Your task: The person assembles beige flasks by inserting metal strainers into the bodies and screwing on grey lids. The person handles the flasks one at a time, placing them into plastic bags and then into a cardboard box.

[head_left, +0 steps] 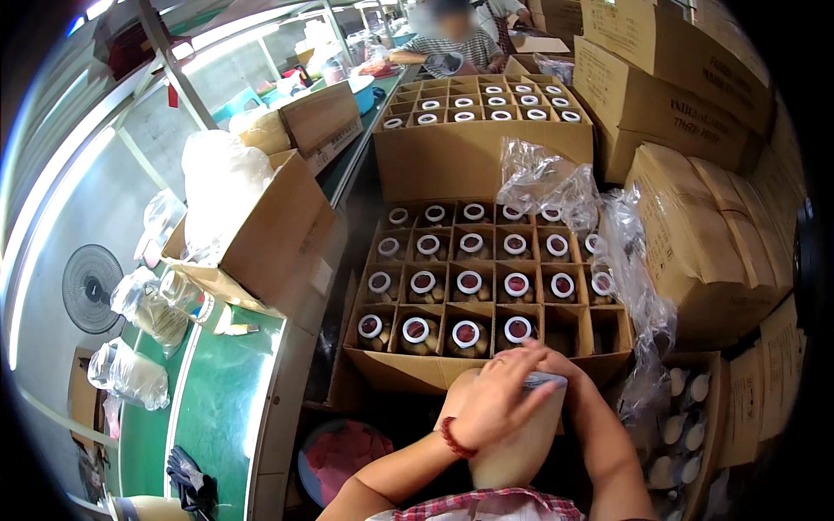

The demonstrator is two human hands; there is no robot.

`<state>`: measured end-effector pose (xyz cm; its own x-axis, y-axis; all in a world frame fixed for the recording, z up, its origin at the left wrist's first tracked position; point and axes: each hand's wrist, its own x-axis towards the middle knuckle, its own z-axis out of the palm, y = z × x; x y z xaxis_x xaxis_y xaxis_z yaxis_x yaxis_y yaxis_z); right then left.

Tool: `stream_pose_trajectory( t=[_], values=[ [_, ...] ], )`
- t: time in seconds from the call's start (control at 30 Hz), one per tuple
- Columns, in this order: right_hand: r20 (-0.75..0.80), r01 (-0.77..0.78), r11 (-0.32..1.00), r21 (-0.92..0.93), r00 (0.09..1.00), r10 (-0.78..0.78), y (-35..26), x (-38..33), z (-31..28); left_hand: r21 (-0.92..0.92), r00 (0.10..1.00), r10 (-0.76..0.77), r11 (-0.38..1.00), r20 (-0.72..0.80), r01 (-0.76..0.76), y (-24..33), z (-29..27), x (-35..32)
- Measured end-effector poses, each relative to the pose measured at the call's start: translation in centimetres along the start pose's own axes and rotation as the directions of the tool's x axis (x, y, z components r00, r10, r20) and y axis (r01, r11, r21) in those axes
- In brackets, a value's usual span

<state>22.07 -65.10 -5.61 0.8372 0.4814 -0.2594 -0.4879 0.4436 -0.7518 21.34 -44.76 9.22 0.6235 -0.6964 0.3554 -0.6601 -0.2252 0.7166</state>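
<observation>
My left hand (504, 399), a red bead bracelet on its wrist, lies with fingers stretched across the top of a pale beige tapered thing (517, 451) with a greyish rim. I cannot make out its exact kind. My right hand (560, 360) curves round the far right side of the same thing, its bent fingers partly hidden behind the left. Just beyond both hands stands a divided cardboard box (408, 372). Rows of glass jars (466, 333) with white-rimmed tops and dark red centres fill most of its compartments. Two near-right compartments look dark inside.
Clear plastic film (638, 286) drapes over the box's right side. Behind stands another box of jars (482, 161). Cartons (695, 234) are stacked at right, above a box of white-topped items (682, 430). A green conveyor table (213, 391) runs along the left. A co-worker (452, 43) is at the far end.
</observation>
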Motion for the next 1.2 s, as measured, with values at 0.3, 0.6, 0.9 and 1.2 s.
stream_pose_trajectory(
  t=[0.3,0.6,0.9,1.2],
  values=[
    [-0.349,-0.034,0.836,-0.547,0.917,-0.191,-6.0,-8.8,6.3,-0.948,0.983,-0.045,0.259,0.181,0.186,-14.2,0.8,-5.4],
    [-0.065,-0.015,0.998,-0.065,0.998,0.011,-2.3,3.0,2.7,-0.014,0.997,0.072,0.997,0.033,-0.072,-2.0,1.1,0.1],
    [0.086,0.033,0.868,-0.496,0.996,0.012,-5.1,-2.5,6.9,-0.799,0.985,0.069,0.577,-0.160,-0.170,-10.2,0.5,-3.5],
    [0.636,0.637,0.029,-0.771,0.765,0.100,-12.4,-10.8,20.8,-0.826,0.756,-0.334,-0.262,0.563,0.499,-5.2,6.9,-4.1]
  ],
)
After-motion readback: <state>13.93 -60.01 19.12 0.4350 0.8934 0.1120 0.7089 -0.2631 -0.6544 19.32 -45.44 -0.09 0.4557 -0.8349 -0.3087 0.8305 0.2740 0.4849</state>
